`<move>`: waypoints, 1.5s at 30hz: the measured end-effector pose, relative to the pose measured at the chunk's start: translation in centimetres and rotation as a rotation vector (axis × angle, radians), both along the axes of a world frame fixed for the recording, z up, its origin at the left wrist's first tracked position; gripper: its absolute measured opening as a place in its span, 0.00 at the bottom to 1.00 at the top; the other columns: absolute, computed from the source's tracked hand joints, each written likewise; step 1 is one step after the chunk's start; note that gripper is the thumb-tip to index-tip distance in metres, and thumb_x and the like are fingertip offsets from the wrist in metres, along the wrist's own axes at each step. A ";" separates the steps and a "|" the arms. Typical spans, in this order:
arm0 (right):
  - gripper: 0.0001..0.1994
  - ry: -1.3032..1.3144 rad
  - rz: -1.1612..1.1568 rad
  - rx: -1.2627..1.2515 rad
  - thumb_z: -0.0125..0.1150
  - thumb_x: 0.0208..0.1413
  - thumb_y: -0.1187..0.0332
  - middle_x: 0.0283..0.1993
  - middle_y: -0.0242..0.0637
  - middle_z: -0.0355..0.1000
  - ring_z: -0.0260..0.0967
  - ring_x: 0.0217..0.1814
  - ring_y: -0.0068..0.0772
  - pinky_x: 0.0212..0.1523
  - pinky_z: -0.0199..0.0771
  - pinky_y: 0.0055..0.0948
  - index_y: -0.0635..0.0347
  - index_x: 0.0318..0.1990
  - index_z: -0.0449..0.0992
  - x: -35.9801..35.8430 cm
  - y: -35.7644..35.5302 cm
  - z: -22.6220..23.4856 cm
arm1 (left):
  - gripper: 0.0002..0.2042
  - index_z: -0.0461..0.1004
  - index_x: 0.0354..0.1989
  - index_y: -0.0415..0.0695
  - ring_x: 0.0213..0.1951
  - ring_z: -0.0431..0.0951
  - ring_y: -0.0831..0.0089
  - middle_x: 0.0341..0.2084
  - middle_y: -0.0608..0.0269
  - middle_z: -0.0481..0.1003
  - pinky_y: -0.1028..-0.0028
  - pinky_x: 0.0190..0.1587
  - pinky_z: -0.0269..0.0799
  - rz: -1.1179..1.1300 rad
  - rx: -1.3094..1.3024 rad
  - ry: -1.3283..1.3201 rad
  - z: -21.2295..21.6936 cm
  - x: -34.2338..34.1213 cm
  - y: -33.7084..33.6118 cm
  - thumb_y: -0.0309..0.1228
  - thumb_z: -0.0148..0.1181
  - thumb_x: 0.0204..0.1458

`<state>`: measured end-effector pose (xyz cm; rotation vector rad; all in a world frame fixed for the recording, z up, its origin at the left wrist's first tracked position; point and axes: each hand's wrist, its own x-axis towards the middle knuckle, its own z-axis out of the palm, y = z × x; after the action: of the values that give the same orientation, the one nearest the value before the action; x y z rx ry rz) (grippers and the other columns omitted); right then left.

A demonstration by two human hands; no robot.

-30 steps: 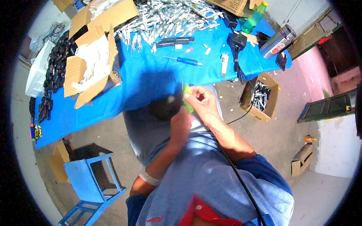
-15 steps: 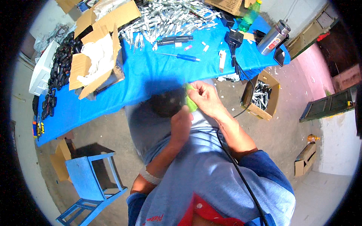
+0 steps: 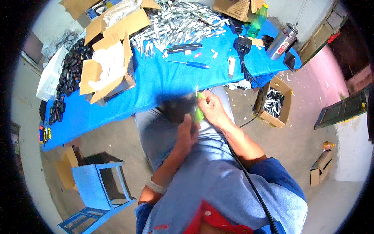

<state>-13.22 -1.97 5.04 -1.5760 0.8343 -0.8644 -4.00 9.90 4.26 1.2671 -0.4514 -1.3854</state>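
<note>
Over my lap, at the near edge of the blue table, my right hand (image 3: pixel 213 110) is closed with a pinch on a bright green piece (image 3: pixel 200 114). It looks soft, like a folded cloth, though its kind is unclear. A thin, pale, upright strip (image 3: pixel 196 95) stands beside the green piece and sticks up past my fingers; blur hides what it is. Just below and to the left, my left hand (image 3: pixel 187 134) is curled against the lower end of the strip and green piece. Its fingers are smeared, so its hold cannot be made out.
On the blue-covered table (image 3: pixel 167 84) lie a blue-handled screwdriver (image 3: pixel 198 64), a pile of silvery slim pieces (image 3: pixel 179 23), black parts (image 3: pixel 74 70) and an open carton (image 3: pixel 89 76). A steel flask (image 3: pixel 282 41) stands right. A filled carton (image 3: pixel 286 113) and blue chair (image 3: pixel 89 185) flank me.
The whole view has shifted slightly, with the table lower and further right. My left hand has dropped a little against the green piece; my right hand keeps its pinch.
</note>
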 end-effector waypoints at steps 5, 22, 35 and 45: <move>0.09 -0.015 -0.112 0.120 0.48 0.53 0.69 0.21 0.34 0.65 0.60 0.26 0.19 0.25 0.62 0.27 0.67 0.26 0.67 -0.5 0.2 -1.6 | 0.21 0.67 0.23 0.47 0.12 0.56 0.81 0.11 0.71 0.61 0.79 0.13 0.49 -0.101 0.021 -0.070 1.5 0.5 0.7 0.51 0.43 0.55; 0.12 0.114 -0.063 -0.210 0.57 0.41 0.65 0.25 0.50 0.69 0.67 0.26 0.39 0.29 0.66 0.37 0.65 0.30 0.70 -1.7 -0.9 -0.1 | 0.10 0.66 0.24 0.38 0.20 0.70 0.57 0.18 0.51 0.69 0.61 0.24 0.64 -0.203 -0.233 -0.976 -1.3 -1.1 0.3 0.32 0.50 0.52; 0.12 0.082 -0.075 -0.196 0.57 0.39 0.66 0.23 0.51 0.68 0.68 0.25 0.40 0.27 0.65 0.36 0.66 0.29 0.71 -1.4 -0.5 0.1 | 0.23 0.70 0.23 0.36 0.18 0.68 0.62 0.14 0.52 0.69 0.65 0.25 0.63 -0.161 -0.044 -0.793 -0.3 -1.4 0.5 0.41 0.36 0.58; 0.13 0.225 -0.103 -0.204 0.57 0.39 0.66 0.26 0.48 0.70 0.70 0.29 0.40 0.31 0.67 0.36 0.64 0.32 0.72 -0.9 -0.6 -0.3 | 0.13 0.69 0.24 0.35 0.25 0.73 0.51 0.22 0.45 0.72 0.58 0.28 0.64 -0.183 -0.163 -1.049 -3.8 -1.4 0.7 0.34 0.46 0.52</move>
<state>-14.09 -2.59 4.77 -1.8471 1.0204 -0.8778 -5.41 10.61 0.41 1.7776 -1.3815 -0.6929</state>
